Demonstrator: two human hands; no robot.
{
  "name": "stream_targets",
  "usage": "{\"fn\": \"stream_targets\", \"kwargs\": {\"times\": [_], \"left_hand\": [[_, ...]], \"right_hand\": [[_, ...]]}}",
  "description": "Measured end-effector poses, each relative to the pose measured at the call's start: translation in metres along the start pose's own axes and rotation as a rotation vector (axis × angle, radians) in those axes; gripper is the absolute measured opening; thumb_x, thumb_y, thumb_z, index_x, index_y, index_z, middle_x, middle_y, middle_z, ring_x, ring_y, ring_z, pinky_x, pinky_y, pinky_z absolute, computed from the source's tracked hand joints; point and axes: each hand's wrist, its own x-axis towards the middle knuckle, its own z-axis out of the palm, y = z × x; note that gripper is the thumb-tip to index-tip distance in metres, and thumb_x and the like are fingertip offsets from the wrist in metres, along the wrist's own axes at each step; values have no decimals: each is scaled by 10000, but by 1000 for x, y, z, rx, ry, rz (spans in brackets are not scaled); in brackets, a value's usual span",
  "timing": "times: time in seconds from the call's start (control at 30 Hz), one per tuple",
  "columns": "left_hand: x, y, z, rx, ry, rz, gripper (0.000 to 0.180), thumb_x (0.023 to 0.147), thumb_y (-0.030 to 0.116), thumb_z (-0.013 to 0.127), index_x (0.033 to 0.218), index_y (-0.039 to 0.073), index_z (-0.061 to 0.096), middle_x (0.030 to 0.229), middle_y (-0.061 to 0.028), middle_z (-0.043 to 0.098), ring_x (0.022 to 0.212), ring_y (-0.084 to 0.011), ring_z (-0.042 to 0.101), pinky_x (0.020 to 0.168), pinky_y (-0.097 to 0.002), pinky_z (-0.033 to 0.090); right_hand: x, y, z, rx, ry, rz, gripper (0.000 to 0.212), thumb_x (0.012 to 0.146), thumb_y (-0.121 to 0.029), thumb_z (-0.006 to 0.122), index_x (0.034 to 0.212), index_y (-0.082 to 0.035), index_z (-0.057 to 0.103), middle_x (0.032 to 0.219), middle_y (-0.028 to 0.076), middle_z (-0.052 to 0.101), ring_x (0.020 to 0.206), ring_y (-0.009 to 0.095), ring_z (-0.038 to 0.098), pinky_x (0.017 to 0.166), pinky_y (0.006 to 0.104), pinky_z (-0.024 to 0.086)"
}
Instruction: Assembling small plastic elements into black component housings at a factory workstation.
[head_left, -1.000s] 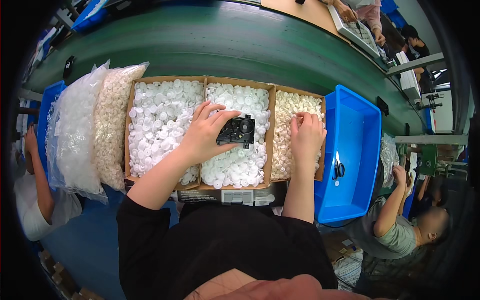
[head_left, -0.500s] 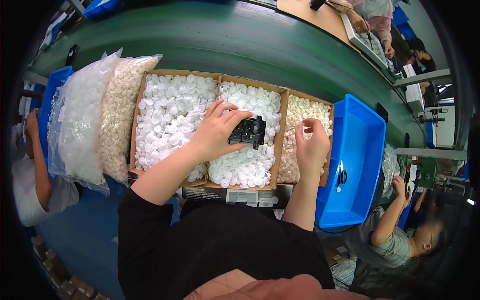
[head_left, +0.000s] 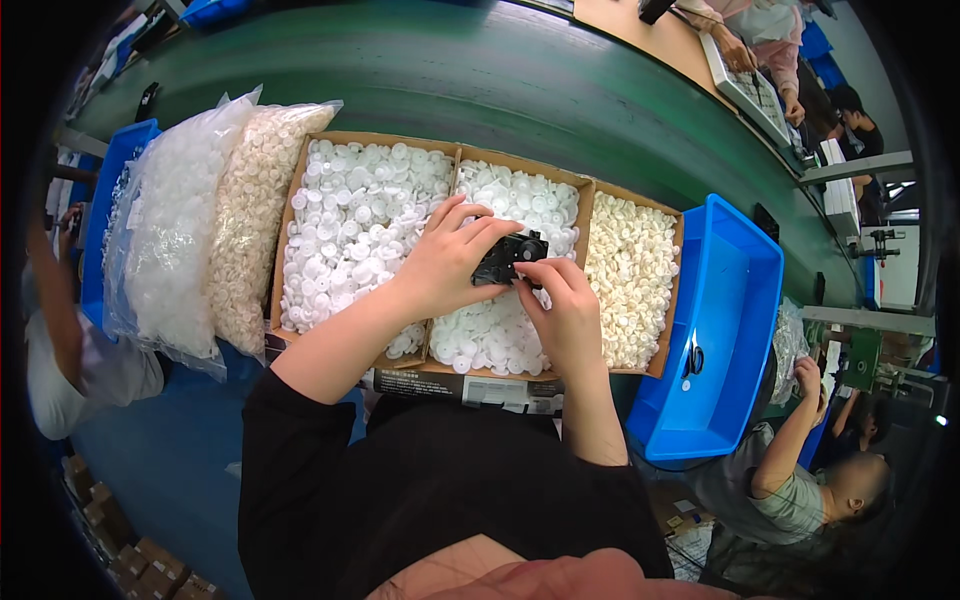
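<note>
My left hand (head_left: 440, 262) grips a small black plastic housing (head_left: 497, 262) from its left side, thumb below and fingers above. It is held over the middle compartment of a cardboard box. My right hand (head_left: 568, 310) has its thumb and fingertips pinched together against the housing's right part; whatever is between them is too small or hidden to see. Beneath lie small white plastic gears (head_left: 360, 225) in the left and middle compartments. Smaller cream-coloured plastic parts (head_left: 632, 280) fill the right compartment.
A blue bin (head_left: 722, 390) with black-handled scissors (head_left: 693, 360) stands right of the box. On the left are clear bags of white parts (head_left: 185, 230) and cream parts (head_left: 255, 205). A green conveyor belt (head_left: 420, 60) runs behind. Several co-workers sit around, one at right (head_left: 800, 490).
My right hand has moved left from over the cream parts to the black housing, and its fingertips now touch it. The left hand keeps its grip. The whole view has shifted slightly.
</note>
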Motion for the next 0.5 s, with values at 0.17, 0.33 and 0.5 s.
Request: {"fn": "stream_targets", "kwargs": {"times": [0.17,0.33,0.5], "left_hand": [[1,2,0,6,4,13,759,719,303,912,1391,163,588,1259,-55,656,1343,-294,518,1247,-554,283],[0,-2,-1,15,-20,10,769,715,309,918,1400,167,596,1248,-67,662,1338,-298,527,1244,-556,289],[-1,-3,-1,26,0,-12,759,716,310,908,1393,167,596,1246,-67,663,1322,-288,538,1247,-551,286]], "right_hand": [[2,1,-4,-16,9,-46,248,844,-27,806,1083,-71,762,994,96,680,911,279,680,791,387,569],[5,3,-4,-60,22,-214,291,820,-18,819,1103,-78,780,983,85,684,905,262,673,772,374,572],[1,5,-2,-86,8,-271,271,826,-33,717,1093,-41,762,1004,104,670,937,287,658,825,382,548]]}}
